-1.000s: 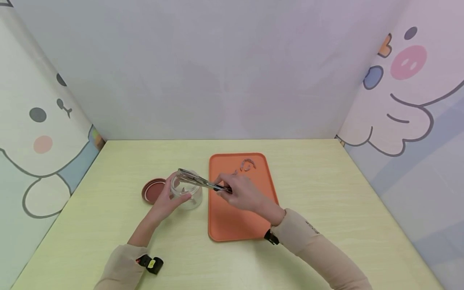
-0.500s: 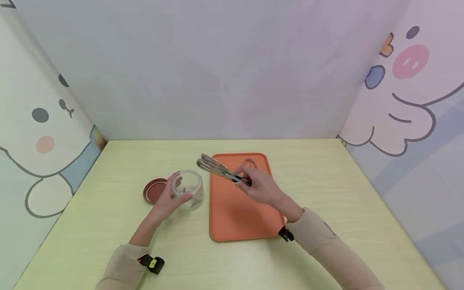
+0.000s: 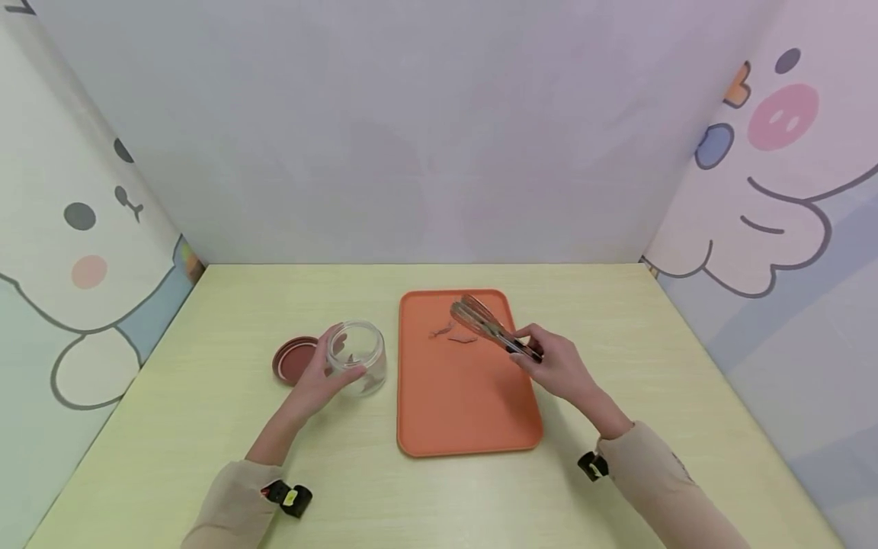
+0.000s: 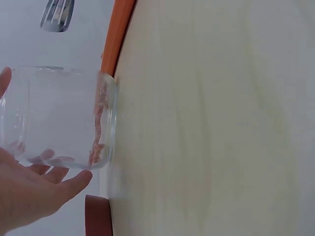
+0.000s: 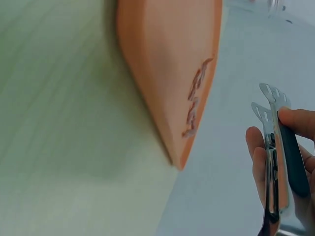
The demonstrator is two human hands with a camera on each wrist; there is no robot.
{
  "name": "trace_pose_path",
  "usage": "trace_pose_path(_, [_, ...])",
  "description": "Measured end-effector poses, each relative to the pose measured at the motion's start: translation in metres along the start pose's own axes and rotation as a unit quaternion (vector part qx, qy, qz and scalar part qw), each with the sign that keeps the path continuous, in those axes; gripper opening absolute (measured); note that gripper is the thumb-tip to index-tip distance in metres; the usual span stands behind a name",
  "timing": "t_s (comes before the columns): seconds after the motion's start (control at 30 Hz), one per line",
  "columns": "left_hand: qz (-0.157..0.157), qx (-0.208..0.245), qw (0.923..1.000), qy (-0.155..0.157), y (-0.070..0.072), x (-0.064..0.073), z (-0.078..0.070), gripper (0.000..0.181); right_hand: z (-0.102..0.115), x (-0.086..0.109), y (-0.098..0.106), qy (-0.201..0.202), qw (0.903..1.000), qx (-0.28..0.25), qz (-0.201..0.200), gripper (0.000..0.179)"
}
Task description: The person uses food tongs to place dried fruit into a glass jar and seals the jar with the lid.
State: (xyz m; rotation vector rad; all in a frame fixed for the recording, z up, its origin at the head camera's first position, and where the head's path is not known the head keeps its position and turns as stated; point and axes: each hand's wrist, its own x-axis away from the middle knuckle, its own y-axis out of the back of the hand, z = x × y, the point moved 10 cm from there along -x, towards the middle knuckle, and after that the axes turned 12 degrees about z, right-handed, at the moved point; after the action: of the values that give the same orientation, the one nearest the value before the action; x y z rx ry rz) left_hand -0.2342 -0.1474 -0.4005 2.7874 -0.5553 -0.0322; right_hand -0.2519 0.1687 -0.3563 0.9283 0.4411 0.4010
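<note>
My left hand point(image 3: 317, 387) grips a clear glass jar point(image 3: 373, 372) from the left, thumb on the near side and fingers round the far side. The jar stands uncovered on the table; in the left wrist view a reddish-brown strip point(image 4: 99, 123) lies along its bottom. My right hand point(image 3: 559, 366) holds metal tongs point(image 3: 488, 326) with dark grips, their slotted tips slightly apart over the far part of an orange tray point(image 3: 466, 419). Nothing shows between those tips point(image 5: 268, 93). Thin, twisted reddish-brown pieces point(image 3: 463, 339) lie on the tray near the tongs.
A round dark-red lid point(image 3: 293, 361) lies on the table just left of the jar, partly behind my left hand. The pale yellow table point(image 3: 604, 320) meets a plain wall point(image 3: 425, 152) at its back edge. Cartoon-printed panels point(image 3: 782, 183) flank both sides.
My right hand has carried the tongs rightward from above the jar's mouth to over the tray. The pieces there now show from under the hand. My left hand stays on the jar.
</note>
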Motion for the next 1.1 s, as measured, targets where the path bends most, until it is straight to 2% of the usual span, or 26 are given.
trace_pose_path(0.23, [0.000, -0.001, 1.0000, -0.002, 0.000, -0.001, 0.000, 0.076, -0.033, 0.023, 0.011, -0.034, 0.9986, 0.029, -0.027, 0.027])
trace_pose_path(0.43, [-0.002, -0.001, 1.0000, 0.001, -0.001, -0.001, -0.002, 0.076, -0.048, 0.027, 0.014, -0.058, 0.9965, 0.052, -0.029, 0.029])
trace_pose_path(0.63, [-0.002, -0.001, 1.0000, 0.006, -0.001, 0.000, -0.001, 0.076, -0.062, 0.023, 0.005, -0.080, 0.9948, 0.061, -0.016, 0.027])
trace_pose_path(0.87, [-0.001, -0.001, 1.0000, 0.005, 0.000, 0.000, -0.001, 0.076, -0.065, 0.009, -0.002, -0.089, 0.9940, 0.062, -0.011, 0.025])
trace_pose_path(0.97, [-0.002, 0.003, 1.0000, 0.001, 0.001, -0.002, 0.003, 0.077, -0.066, 0.002, -0.003, -0.093, 0.9939, 0.060, -0.007, 0.024])
trace_pose_path(1.1, [-0.002, 0.000, 1.0000, 0.001, 0.003, -0.006, 0.016, 0.078, -0.066, -0.005, -0.005, -0.094, 0.9941, 0.055, -0.003, 0.024])
